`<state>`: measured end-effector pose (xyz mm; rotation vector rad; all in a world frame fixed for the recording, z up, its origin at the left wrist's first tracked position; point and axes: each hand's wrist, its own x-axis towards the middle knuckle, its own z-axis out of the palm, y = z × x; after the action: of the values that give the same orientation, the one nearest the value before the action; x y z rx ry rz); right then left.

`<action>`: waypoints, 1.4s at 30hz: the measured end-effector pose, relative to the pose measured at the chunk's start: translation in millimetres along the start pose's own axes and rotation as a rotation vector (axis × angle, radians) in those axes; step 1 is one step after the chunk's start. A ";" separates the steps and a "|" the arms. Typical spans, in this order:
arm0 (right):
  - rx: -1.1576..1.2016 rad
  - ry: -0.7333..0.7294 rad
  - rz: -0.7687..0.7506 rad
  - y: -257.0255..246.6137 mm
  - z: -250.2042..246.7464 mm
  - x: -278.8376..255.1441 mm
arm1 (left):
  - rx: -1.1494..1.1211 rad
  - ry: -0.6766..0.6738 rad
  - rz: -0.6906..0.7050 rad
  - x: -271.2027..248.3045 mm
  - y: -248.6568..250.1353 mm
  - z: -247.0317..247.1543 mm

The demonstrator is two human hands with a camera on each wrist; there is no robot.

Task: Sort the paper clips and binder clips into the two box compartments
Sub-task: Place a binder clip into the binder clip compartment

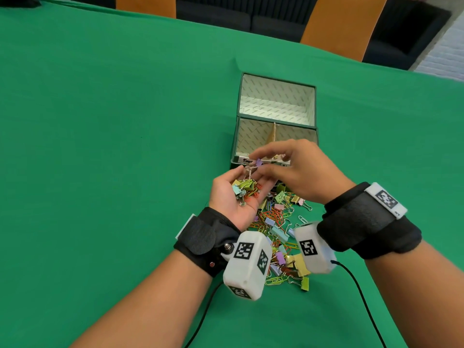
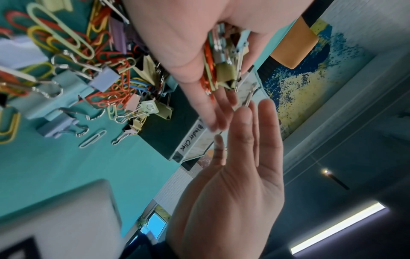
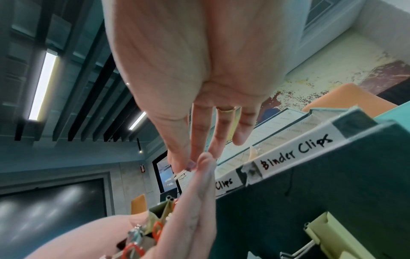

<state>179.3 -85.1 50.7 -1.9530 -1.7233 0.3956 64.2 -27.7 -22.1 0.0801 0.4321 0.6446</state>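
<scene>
Purple binder clip (image 1: 258, 162) is pinched btwn thumb and forefinger of right hand (image 1: 298, 169), just above the fingertips of left hand (image 1: 234, 194) and right at the near rim of the box (image 1: 276, 126). Other right fingers are loosely extended; a ring shows on one in the right wrist view. Left hand is palm up, cupped, carrying a small heap of mixed clips (image 1: 244, 189): green and light-blue binder clips w/ orange paper clips; fingers only gently curved around the load. Silver wire handles stick up from the heap toward the purple clip; can't tell if they're joined.

Box sits on the green worktop (image 1: 113, 121), lid open and standing behind it, inside split by a divider into 2 compartments. Near rim has handwritten labels: "Binder Clips" (image 3: 297, 154) on the right part, left label partly hidden.

Main pile of clips (image 1: 278, 227), many colours, paper and binder types mixed, lies on the worktop btwn the wrists, just in front of the box. Both wrists wear black straps w/ white camera units; cables trail toward the person. Orange chair backs (image 1: 339, 23) beyond far edge.
</scene>
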 end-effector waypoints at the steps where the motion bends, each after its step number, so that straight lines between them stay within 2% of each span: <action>1: -0.006 0.000 -0.005 0.6 -0.8 -0.9 | 0.001 -0.006 -0.002 -0.2 0.2 0.0; 3: -0.010 0.005 -0.005 3.7 -2.8 -3.1 | 0.009 -0.019 -0.010 -0.4 0.1 -0.1; 5: 0.023 0.068 0.014 9.5 -6.5 -4.7 | 0.004 -0.032 -0.016 -0.2 -0.2 -0.7; 11: 0.073 0.491 0.143 31.3 -22.9 -2.5 | 0.002 -0.045 -0.057 0.9 0.7 -3.8; 14: 0.027 0.600 0.224 38.3 -28.1 -2.0 | 0.009 -0.045 -0.059 1.4 0.4 -4.7; 16: -0.026 0.535 0.294 40.2 -28.0 -2.6 | 0.011 -0.041 -0.054 1.1 0.4 -4.2; 18: -0.110 0.375 0.364 40.5 -24.6 -4.3 | 0.018 -0.035 -0.045 1.1 0.5 -4.0; 20: -0.151 0.318 0.368 39.1 -20.6 -5.5 | 0.019 -0.034 -0.040 1.4 0.8 -4.1; 23: -0.114 0.374 0.275 31.6 -17.1 -5.2 | 0.013 -0.030 -0.036 1.7 0.4 -4.2; 25: -0.071 0.360 0.192 23.4 -14.8 -5.3 | 0.013 -0.026 -0.033 2.1 -0.3 -4.0; 31: -0.122 0.130 -0.027 5.0 -1.1 -2.9 | 0.047 -0.014 -0.018 2.4 -1.7 -2.4; 37: -0.370 -0.050 -0.015 -2.5 6.3 6.3 | 0.060 0.000 -0.013 0.2 -3.7 -1.3; 42: -0.445 -0.034 0.007 -2.1 12.9 10.5 | 0.068 -0.012 -0.047 -2.5 -6.4 0.7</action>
<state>172.4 -72.4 42.2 -2.2649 -1.9541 0.0452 66.3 -34.3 -21.9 0.1377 0.4435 0.5833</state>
